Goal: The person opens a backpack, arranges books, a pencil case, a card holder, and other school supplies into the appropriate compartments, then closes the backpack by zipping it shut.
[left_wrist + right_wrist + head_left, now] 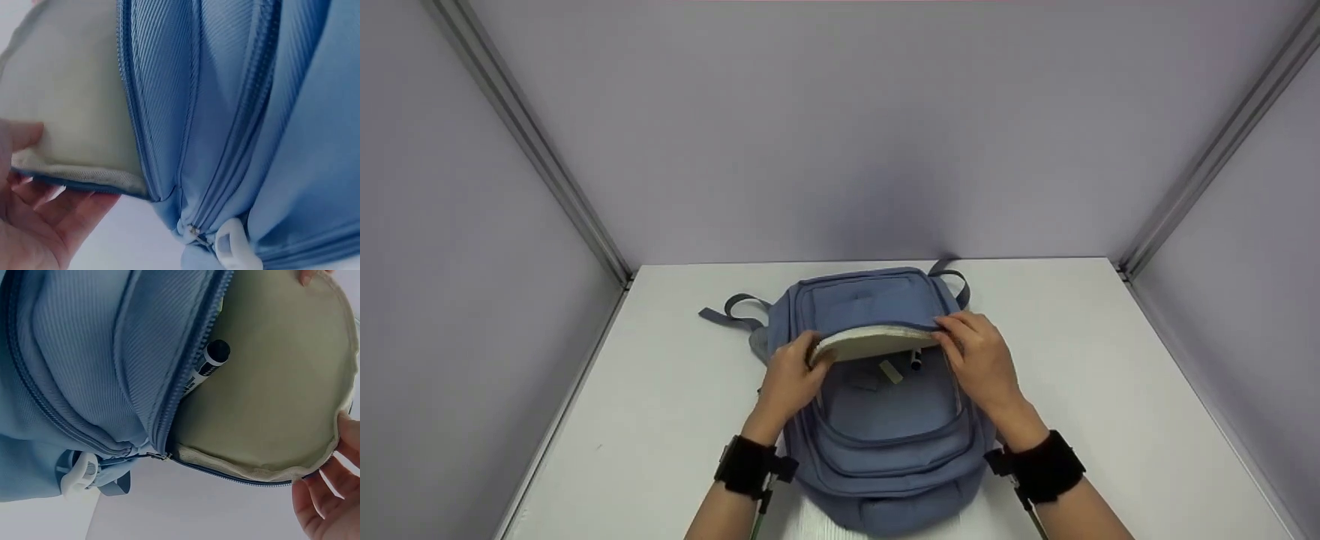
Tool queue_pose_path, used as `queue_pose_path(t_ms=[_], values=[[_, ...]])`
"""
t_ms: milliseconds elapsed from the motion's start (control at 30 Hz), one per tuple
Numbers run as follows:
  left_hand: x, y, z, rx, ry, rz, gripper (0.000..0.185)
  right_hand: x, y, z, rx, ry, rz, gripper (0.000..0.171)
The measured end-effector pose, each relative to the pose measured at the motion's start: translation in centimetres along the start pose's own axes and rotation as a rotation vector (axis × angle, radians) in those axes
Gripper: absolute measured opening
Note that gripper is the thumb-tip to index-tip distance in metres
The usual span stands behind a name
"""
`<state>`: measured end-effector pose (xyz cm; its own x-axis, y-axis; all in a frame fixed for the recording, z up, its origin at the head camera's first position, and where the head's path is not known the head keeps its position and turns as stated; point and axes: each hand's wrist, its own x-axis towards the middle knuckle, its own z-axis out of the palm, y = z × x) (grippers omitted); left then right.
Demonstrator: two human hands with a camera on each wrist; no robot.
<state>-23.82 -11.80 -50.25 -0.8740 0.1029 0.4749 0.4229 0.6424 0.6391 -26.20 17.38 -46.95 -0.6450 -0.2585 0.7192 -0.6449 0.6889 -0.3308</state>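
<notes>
A blue backpack (885, 465) lies on the table with its front pocket unzipped. The pocket's flap (877, 343), cream-lined, is folded up toward the back. My left hand (791, 379) pinches the flap's left edge, thumb on the lining and fingers beneath. At the right edge, my right hand (986, 364) pinches the flap's zippered rim (264, 477) in the same way. Inside the pocket are a black-capped marker (205, 365), a small pale strip (891, 371) and a greyish flat piece (862, 381) whose kind I cannot tell.
The white table (675, 420) is bounded by grey panels at the back and both sides. Dark straps (735, 311) spread from the backpack's upper left and upper right. A white plastic zipper pull (236, 244) hangs at its side. Both wrists wear black bands.
</notes>
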Motion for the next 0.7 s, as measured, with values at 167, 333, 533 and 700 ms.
queue_pose_path(t_ms=[167,333,533,700], values=[[-0.2,1.0,-1.0,-0.086,-0.145,-0.009,0.050,-0.4,0.1,-0.3,-0.002,-0.044,-0.019,0.015],[0.0,2.3,-1.2,-0.123,-0.233,-0.007,0.051,-1.3,0.1,-0.9,-0.003,-0.080,-0.076,0.016],[0.0,2.7,-0.6,-0.065,-0.358,-0.037,0.063,-3.2,0.4,-1.5,-0.013,-0.153,-0.161,0.024],[-0.4,2.9,0.3,0.018,-0.489,-0.008,0.083,-4.2,0.5,-1.4,-0.018,-0.215,-0.192,0.026]])
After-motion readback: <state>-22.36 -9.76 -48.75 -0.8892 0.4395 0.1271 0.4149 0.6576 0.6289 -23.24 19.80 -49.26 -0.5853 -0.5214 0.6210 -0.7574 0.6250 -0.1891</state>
